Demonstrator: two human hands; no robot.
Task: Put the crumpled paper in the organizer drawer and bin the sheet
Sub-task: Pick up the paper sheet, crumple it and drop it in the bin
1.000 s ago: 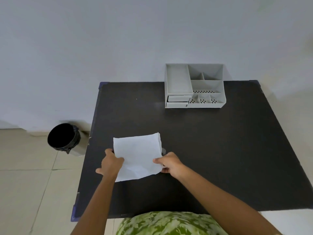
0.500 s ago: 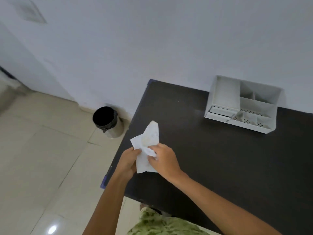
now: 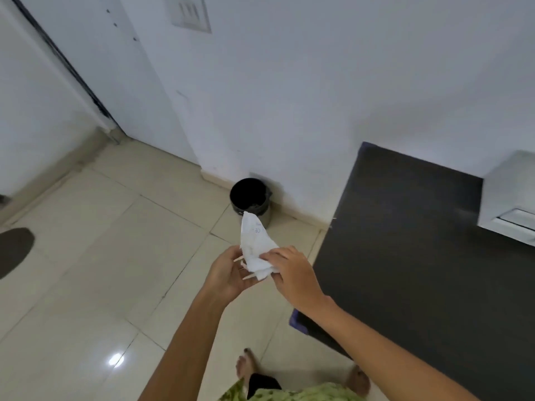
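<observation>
A white paper sheet (image 3: 255,244), folded and creased into a pointed shape, is held upright between both hands over the floor, left of the table. My left hand (image 3: 228,273) cups it from below and the left. My right hand (image 3: 291,270) pinches its lower right part. Beyond the sheet's tip stands a round bin (image 3: 249,198) with a black liner, against the wall. A corner of the white organizer (image 3: 509,204) shows at the right edge on the black table (image 3: 419,256), its drawer front just in view. No separate crumpled paper is visible.
Cream floor tiles (image 3: 115,256) spread to the left and below. A white wall and a door frame (image 3: 66,68) stand behind the bin. A dark mat (image 3: 14,250) lies at the far left. My bare feet (image 3: 246,369) are near the table's corner.
The view has swung left from the table toward the floor and bin. The flat sheet was lifted off the table, folded up between both hands, and carried left, closer to the bin.
</observation>
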